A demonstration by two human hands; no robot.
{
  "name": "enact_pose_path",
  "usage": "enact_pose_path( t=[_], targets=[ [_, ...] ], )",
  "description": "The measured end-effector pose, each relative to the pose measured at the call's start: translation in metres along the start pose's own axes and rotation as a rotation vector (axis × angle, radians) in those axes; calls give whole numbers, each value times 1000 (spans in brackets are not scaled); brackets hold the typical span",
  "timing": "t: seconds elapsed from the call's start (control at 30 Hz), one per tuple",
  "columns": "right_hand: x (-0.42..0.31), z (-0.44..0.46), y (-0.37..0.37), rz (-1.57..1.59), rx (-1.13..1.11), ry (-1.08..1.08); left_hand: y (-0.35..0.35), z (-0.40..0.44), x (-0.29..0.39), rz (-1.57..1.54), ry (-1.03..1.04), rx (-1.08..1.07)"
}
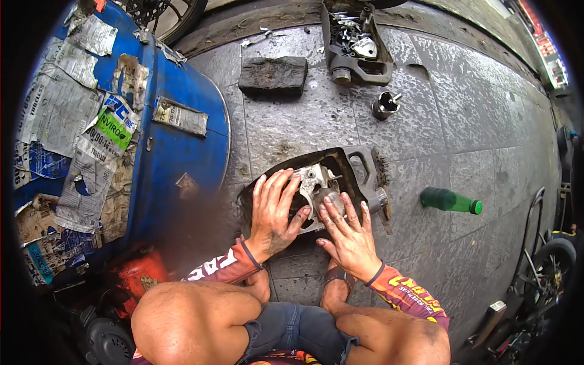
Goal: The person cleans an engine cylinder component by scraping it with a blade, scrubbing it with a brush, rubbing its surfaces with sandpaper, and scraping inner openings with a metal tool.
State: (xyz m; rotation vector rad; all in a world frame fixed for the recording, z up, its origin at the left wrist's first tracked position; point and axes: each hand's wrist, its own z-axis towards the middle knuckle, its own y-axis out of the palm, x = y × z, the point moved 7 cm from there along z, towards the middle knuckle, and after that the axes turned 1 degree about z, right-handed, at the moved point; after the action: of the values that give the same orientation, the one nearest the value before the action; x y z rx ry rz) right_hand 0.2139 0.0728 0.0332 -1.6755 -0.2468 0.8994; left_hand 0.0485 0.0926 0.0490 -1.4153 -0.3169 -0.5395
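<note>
Left hand (pixel 274 208) on metal casing (pixel 312 177), right hand (pixel 351 241) on round part (pixel 329 195), fingers spread, unclenched; cut jug (pixel 359 185) beneath probably catches drips.

The metal casing (pixel 312 176) is partly covered, the black tyre (pixel 194 18) cropped.

Floor (pixel 493 164): grey tiles, stained, pale light glinting off. Blue drum (pixel 182 161) at left, plastered with torn labels (pixel 112 131). Grimy strip (pixel 261 24) along far side; I see a wheel (pixel 196 15) beyond drum, another wheel (pixel 555 260) off right.
</note>
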Motion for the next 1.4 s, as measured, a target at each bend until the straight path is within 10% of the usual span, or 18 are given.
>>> enact_pose_path(
  t=[0.3,0.63,1.4],
  targets=[
    [36,41,-42,535,555,362,1,4,-7,5,16,93],
    [61,50,-8,593,200,404,-3,17,-15,-63,147,69],
    [75,78,-18,566,223,461,-1,17,-16,-117,151,51]
  ],
)
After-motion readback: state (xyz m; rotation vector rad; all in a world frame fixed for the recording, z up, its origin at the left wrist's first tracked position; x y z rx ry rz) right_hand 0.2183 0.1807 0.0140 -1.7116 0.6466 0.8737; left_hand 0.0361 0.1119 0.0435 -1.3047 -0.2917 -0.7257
